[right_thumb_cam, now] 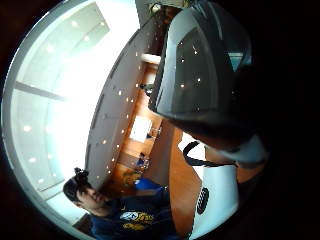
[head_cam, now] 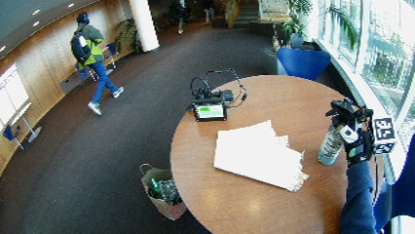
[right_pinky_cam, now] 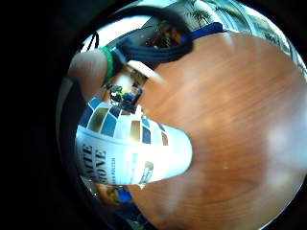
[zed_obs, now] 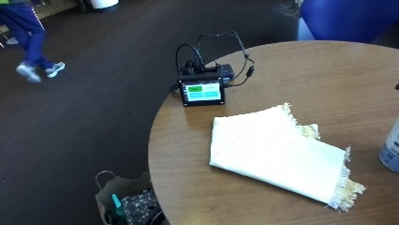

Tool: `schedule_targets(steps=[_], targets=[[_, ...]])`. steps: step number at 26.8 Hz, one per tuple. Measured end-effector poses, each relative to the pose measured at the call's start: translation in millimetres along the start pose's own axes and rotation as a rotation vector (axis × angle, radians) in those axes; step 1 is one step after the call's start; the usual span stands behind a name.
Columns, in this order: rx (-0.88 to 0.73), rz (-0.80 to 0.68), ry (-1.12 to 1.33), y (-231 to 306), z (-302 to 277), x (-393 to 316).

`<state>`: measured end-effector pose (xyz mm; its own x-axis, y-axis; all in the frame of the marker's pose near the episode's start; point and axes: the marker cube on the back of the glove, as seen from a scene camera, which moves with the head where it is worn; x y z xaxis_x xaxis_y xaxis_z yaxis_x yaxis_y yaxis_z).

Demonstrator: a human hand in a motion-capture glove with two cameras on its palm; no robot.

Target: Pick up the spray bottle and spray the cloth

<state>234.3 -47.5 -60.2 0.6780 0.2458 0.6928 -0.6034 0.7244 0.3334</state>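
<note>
Black-gloved right hand (head_cam: 355, 141) sits at the upper part of the spray bottle (head_cam: 330, 144), at the bench's 3 o'clock edge in the wide outside view. Fingers appear curled round the neck and trigger head, though the contact itself is too small to confirm; the little-finger palm view has the bottle body (right_pinky_cam: 129, 148) filling the space close under the palm. Bottle base looks to be resting on, or just above, the wooden bench (head_cam: 259, 204); cannot tell which.

Handling judgement: rigid plastic body with a smooth printed label, likely slippery low down, weight depending on a fill level that is not visible. Best hold is at the neck under the trigger head, index finger free for the trigger.

Cloth (zed_obs: 274, 152), cream, folded, fringed at one end, lies flat mid-bench at about 9 o'clock from the bottle, near but apart. Soft, will absorb spray.

A small screen unit (zed_obs: 202, 90) stands at the bench's 11 o'clock edge.
</note>
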Motion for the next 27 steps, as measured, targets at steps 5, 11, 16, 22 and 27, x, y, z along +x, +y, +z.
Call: schedule_targets(steps=[5,11,16,22,27], targets=[[0.027,-0.004,-0.025,-3.0,-1.4,8.0],[0.051,-0.054,-0.025,-2.5,6.8,0.7],[0.032,-0.08,-0.076,-2.3,13.9,-4.1],[0.123,-0.059,-0.062,-1.1,11.0,-6.7],[0.252,-0.042,0.025,4.5,0.3,-3.4]])
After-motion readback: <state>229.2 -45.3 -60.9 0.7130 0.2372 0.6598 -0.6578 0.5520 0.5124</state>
